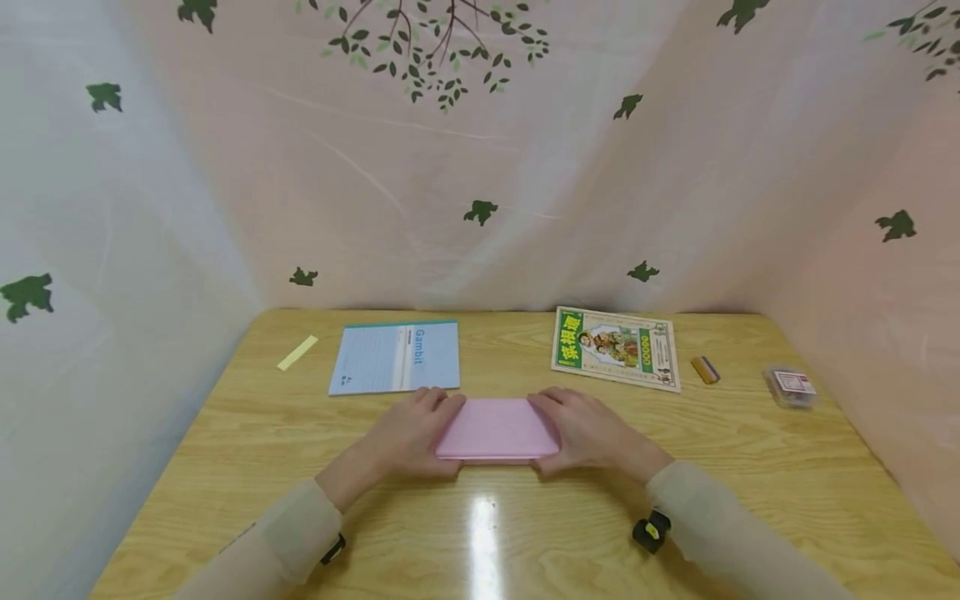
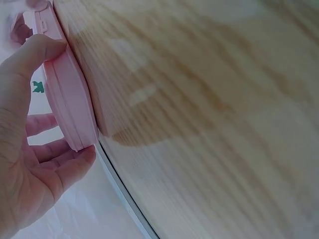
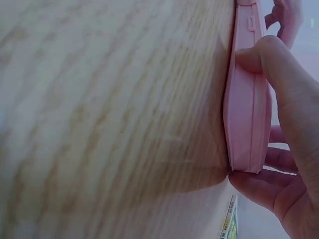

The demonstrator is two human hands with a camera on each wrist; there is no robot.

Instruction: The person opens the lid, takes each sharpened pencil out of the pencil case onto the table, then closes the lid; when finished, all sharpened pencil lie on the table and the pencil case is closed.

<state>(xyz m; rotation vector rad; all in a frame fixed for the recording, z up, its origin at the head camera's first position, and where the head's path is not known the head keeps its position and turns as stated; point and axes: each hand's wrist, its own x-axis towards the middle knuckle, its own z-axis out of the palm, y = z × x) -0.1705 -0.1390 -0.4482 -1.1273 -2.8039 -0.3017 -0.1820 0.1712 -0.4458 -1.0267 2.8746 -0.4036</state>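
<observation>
Both hands are grasping a flat pink case (image 1: 497, 429) that is lying closed on the wooden table (image 1: 525, 533): the left hand (image 1: 408, 433) is curling around its left end and the right hand (image 1: 588, 432) around its right end. In the left wrist view the left hand (image 2: 27, 149) is pressing its thumb (image 2: 35, 52) on the near edge of the pink case (image 2: 70, 102) while its fingers (image 2: 62, 167) are wrapping the far side. In the right wrist view the right hand (image 3: 289, 129) is doing the same, thumb (image 3: 274, 59) on the near edge of the pink case (image 3: 246, 109), fingers (image 3: 254, 189) hooking beneath the far corner. The case is sitting flat on the table, between the two hands, its seam running along the side.

Just beyond the left hand a blue notebook (image 1: 396, 357) is lying flat, its near edge almost touching the knuckles. Further left of that a yellow strip (image 1: 297, 352) is lying aslant. Beyond the right hand a green-and-yellow booklet (image 1: 615, 347) is resting, with a small brown block (image 1: 704, 369) beside it and, well to the right, a small clear box (image 1: 791, 387). Farthest off, a pale curtain printed with leaves (image 1: 480, 167) is hanging around the table.
</observation>
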